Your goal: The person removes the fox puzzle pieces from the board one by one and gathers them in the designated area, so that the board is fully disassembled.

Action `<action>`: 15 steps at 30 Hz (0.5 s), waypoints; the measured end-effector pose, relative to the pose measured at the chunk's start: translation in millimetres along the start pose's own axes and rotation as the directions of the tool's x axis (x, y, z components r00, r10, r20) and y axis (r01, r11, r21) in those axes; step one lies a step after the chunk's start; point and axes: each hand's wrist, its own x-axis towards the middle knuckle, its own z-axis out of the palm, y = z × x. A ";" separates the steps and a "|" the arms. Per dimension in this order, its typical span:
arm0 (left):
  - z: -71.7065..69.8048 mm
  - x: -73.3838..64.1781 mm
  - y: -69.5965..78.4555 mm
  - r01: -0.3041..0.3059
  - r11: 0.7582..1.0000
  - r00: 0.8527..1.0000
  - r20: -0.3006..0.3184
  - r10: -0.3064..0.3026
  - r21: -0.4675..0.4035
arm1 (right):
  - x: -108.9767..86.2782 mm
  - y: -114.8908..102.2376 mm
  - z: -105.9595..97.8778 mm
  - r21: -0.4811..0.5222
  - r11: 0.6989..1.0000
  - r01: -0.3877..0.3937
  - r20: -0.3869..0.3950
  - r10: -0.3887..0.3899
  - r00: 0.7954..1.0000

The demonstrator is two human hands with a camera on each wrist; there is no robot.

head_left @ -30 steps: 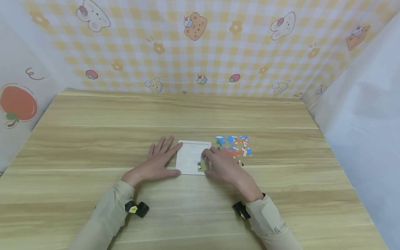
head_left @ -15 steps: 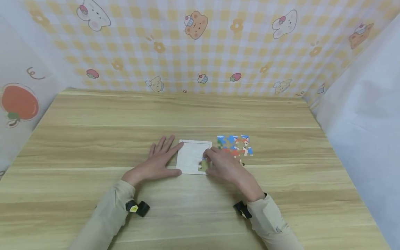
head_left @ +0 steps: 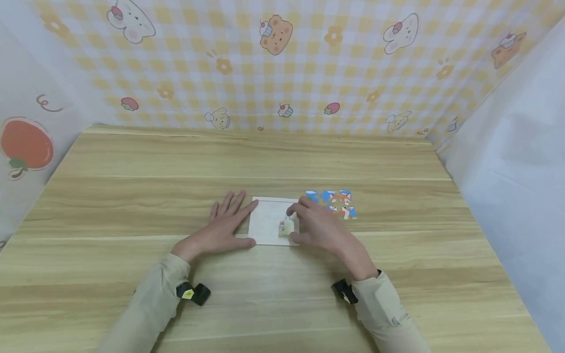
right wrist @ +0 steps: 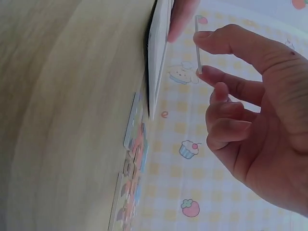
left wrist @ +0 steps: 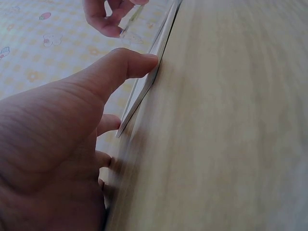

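A white square puzzle tray [head_left: 269, 220] with a raised rim lies on the table. My left hand [head_left: 222, 230] is spread flat at its left side; the thumb and forefinger touch the tray's edge, as the left wrist view also shows. Between thumb and forefinger, my right hand [head_left: 324, 230] pinches a puzzle piece [head_left: 287, 227] by its edges, above the right part of the tray. In the right wrist view the puzzle piece [right wrist: 198, 48] appears edge-on, clear of the tray, and the other fingers are curled loosely.
Several puzzle pieces [head_left: 346, 198] with a fox and blue sky lie on the table just right of the tray, partly hidden behind my right hand. The wood-grain table [head_left: 176, 157] meets a yellow checked cloth [head_left: 304, 73] at the back.
The puzzle piece has risen off the tray in my right hand and now looks paler. The right hand has lifted slightly, while the left hand stays in place.
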 end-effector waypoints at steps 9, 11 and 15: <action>0.9 -0.4 -1.2 0.000 1.000 1.000 0.010 0.000 -0.013 | -10.6 16.0 -9.0 -0.002 0.998 0.056 -0.052 -0.056 0.997; 0.6 -0.8 -1.5 0.004 1.000 1.000 0.013 -0.003 -0.014 | -14.3 20.9 -11.3 0.000 0.998 0.057 -0.051 -0.057 0.997; -0.2 -1.1 -2.0 0.005 1.000 1.000 0.013 -0.005 -0.015 | -20.9 31.2 -13.8 -0.008 0.998 0.059 -0.046 -0.059 0.997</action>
